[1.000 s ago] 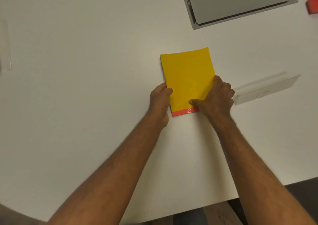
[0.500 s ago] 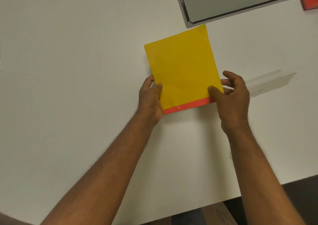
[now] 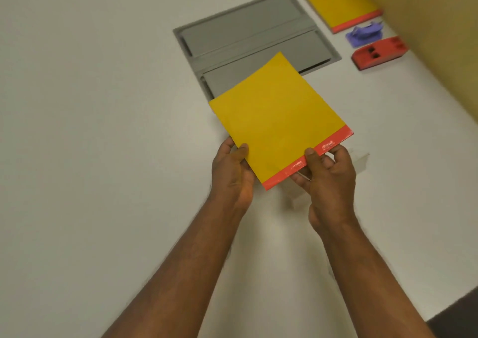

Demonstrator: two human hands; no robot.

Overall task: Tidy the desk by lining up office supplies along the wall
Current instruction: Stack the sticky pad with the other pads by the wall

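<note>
Both hands [image 3: 280,172] pinch a yellow pad [image 3: 278,116], while another pad [image 3: 336,0], purple clip [image 3: 363,35] and red block [image 3: 379,53] beyond them already line the wall [image 3: 439,27].

No readable text anywhere, red strip of the held yellow notebook [image 3: 278,120] at frame centre shows only glare, no legible marks

Ahead of me a grey recessed cable hatch [image 3: 248,30] sits flush in the white desk [image 3: 90,105] — two long flaps, one behind the other. Far right, a mustard-yellow wall [image 3: 426,22] runs along the desk edge — dark floor [image 3: 457,319] shows near right.
</note>
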